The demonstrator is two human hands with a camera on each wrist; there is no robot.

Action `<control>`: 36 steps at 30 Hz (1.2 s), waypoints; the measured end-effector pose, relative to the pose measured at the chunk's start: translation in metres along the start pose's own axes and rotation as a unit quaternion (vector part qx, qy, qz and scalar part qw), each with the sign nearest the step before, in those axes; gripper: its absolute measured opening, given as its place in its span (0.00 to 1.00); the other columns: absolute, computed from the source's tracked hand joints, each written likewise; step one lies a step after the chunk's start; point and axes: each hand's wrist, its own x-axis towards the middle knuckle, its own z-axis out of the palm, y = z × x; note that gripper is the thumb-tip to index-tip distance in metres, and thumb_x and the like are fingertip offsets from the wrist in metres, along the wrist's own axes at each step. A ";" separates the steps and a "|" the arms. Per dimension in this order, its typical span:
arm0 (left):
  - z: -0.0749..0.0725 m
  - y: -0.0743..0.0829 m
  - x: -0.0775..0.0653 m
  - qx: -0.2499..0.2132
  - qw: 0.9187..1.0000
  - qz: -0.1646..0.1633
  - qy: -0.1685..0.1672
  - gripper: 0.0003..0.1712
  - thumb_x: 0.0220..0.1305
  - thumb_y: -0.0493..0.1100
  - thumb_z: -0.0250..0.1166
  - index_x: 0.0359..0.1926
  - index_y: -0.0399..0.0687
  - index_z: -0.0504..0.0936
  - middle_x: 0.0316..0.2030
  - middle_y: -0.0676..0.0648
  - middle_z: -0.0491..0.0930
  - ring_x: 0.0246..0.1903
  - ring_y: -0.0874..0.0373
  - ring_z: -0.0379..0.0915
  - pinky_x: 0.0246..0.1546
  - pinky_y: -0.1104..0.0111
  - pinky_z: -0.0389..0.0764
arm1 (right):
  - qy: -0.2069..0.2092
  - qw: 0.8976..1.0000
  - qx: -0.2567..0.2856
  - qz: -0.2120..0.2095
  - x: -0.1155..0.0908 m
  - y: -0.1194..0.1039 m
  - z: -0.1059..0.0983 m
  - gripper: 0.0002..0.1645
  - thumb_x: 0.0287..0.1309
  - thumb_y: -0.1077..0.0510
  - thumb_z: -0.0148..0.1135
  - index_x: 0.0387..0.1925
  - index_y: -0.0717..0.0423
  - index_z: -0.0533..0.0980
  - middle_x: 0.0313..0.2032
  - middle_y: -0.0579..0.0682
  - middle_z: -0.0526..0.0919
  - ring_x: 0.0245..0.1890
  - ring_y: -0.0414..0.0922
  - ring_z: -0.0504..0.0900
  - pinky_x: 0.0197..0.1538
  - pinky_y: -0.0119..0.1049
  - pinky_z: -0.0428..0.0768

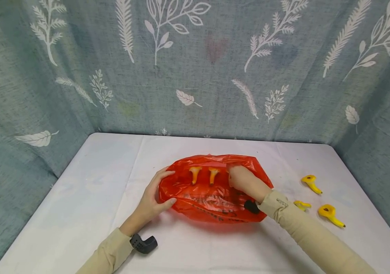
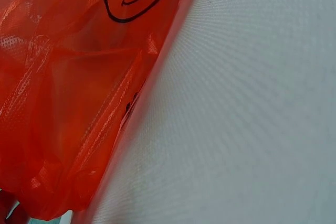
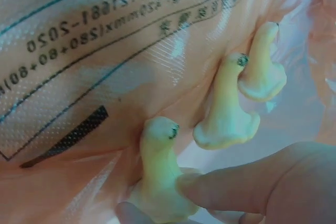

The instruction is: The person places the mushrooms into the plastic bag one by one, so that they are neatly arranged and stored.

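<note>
A red plastic bag (image 1: 212, 213) lies on its side on the table, its mouth spread toward me. My left hand (image 1: 150, 199) holds the left edge of that opening, thumb at the front and fingers at the back. My right hand (image 1: 244, 180) reaches inside the bag on its right side. In the right wrist view, its thumb and fingers pinch a yellow trumpet-shaped mushroom (image 3: 160, 169). Beside it in the bag are two similar mushrooms, a middle mushroom (image 3: 226, 106) and a farther mushroom (image 3: 264, 66), standing in a row with dark stem ends.
Three more yellow mushrooms lie on the table to the right: a back one (image 1: 312, 184), a front one (image 1: 332, 215) and one by the right sleeve (image 1: 302, 205). A white cloth covers the table (image 1: 113, 160). A grey-green leaf-patterned curtain (image 1: 208, 114) surrounds it.
</note>
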 end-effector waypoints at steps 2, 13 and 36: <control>0.000 0.000 0.000 0.000 1.000 0.000 0.001 0.38 0.50 0.32 0.68 0.64 0.31 0.67 0.68 0.34 0.62 0.66 0.42 0.61 0.62 0.66 0.71 | -0.004 1.000 0.002 0.003 0.000 -0.001 -0.002 0.05 0.58 0.71 0.57 0.35 0.62 0.74 0.21 0.50 0.70 0.24 0.46 0.71 0.30 0.32 0.70; 0.001 -0.001 -0.001 0.003 1.000 0.006 0.002 0.38 0.50 0.31 0.68 0.64 0.29 0.67 0.68 0.32 0.62 0.65 0.40 0.62 0.59 0.65 0.73 | -0.049 0.999 0.013 0.019 -0.010 -0.010 -0.015 0.07 0.65 0.65 0.56 0.43 0.64 0.75 0.25 0.51 0.73 0.26 0.46 0.74 0.30 0.32 0.73; 0.001 -0.001 -0.002 0.006 1.000 0.002 0.005 0.40 0.51 0.32 0.68 0.66 0.30 0.65 0.67 0.33 0.63 0.65 0.46 0.63 0.61 0.69 0.69 | 0.015 0.956 0.233 -0.180 -0.070 0.025 -0.049 0.16 0.66 0.56 0.63 0.54 0.52 0.80 0.52 0.47 0.83 0.53 0.49 0.80 0.53 0.43 0.80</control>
